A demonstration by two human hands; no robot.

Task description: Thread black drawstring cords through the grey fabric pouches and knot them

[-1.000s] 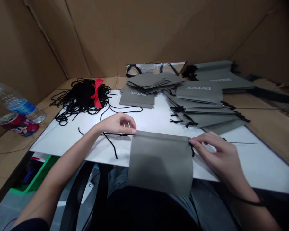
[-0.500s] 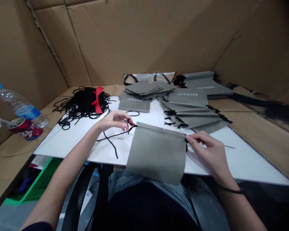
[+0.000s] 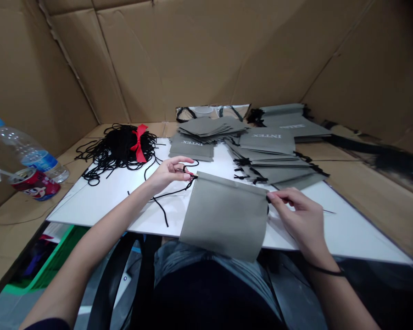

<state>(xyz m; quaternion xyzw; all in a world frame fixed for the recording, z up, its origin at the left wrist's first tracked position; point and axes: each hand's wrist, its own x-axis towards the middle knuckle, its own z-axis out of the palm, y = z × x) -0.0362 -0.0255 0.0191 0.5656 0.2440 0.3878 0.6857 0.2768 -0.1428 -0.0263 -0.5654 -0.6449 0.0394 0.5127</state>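
A grey fabric drawstring bag [image 3: 227,215] hangs over the table's front edge toward my lap, its plain side facing me. My right hand [image 3: 294,215] pinches its upper right corner, where a bit of black cord shows. At the upper left corner, my left hand [image 3: 172,173] closes thumb and fingers on a thin red tool [image 3: 192,174] whose tip meets the bag's top hem. Black cord [image 3: 174,193] runs from that corner across the white board below my left hand. The tool's far end is hidden by my fingers.
A bundle of black cords [image 3: 119,144] tied with red ribbon [image 3: 139,143] lies at the back left. Grey bags [image 3: 268,140] marked INTEX are stacked behind and right. A bottle [image 3: 37,153] and a red can [image 3: 36,184] stand left. Cardboard walls [image 3: 206,55] enclose the table.
My left hand has shifted slightly right toward the bag's corner, its fingers now closer around the red tool. The bag and my right hand have moved slightly right.
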